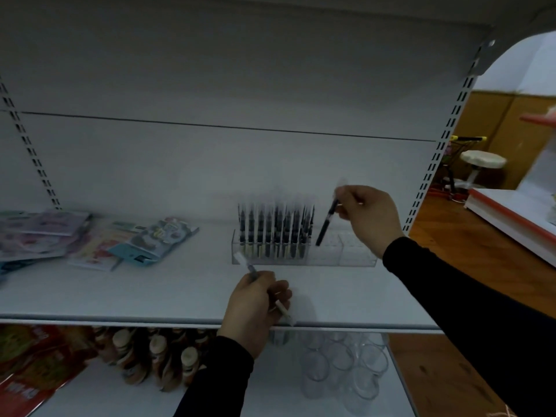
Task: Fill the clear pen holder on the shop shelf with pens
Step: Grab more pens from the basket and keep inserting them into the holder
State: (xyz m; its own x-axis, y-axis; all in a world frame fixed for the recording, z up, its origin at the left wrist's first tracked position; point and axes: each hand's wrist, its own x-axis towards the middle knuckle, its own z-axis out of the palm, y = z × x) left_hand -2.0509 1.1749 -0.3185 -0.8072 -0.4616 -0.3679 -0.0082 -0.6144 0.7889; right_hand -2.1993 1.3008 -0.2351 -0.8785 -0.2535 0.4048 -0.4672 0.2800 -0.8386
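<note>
The clear pen holder [343,251] stands on the white shelf [180,290]. Several dark pens [275,233] stand upright in its left half, while its right half holds none. My right hand [368,218] pinches a black pen [327,222] by its upper end. The pen tilts, and its lower tip hangs just over the holder's middle section. My left hand [257,305] is near the shelf's front edge and grips a few pens [282,308]. Their pale caps stick out above and below the fist.
Flat stationery packs [99,239] lie on the shelf to the left. On the lower shelf stand bottles [156,356], red packets [33,365] and clear glasses [340,368]. A slotted upright [436,155] bounds the shelf on the right, and beyond it stands a white stool [481,161].
</note>
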